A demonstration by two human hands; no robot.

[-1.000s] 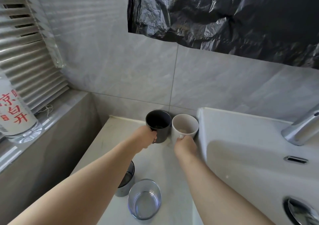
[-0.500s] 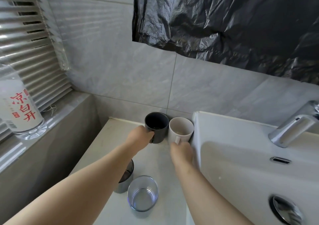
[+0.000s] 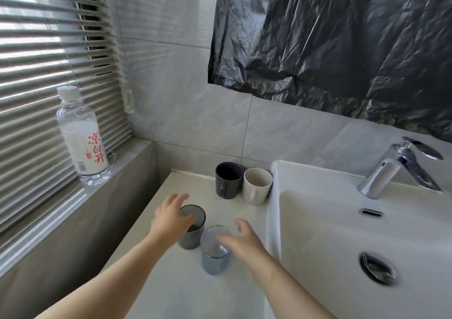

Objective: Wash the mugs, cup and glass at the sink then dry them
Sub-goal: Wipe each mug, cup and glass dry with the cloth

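Pale counter (image 3: 171, 291) adjoins a white sink (image 3: 318, 233); 2 mugs (image 3: 228, 181) stand against grey tiles (image 3: 195, 127). Left hand (image 3: 171, 218) spreads over the grey cup (image 3: 192, 241), right hand (image 3: 247, 242) over the glass (image 3: 215, 260), both empty.

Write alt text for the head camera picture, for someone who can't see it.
An open left hand reaches over a grey cup and an open right hand toward a clear glass, both standing on a pale counter. Behind them a dark mug and a white mug stand side by side beside a white sink.
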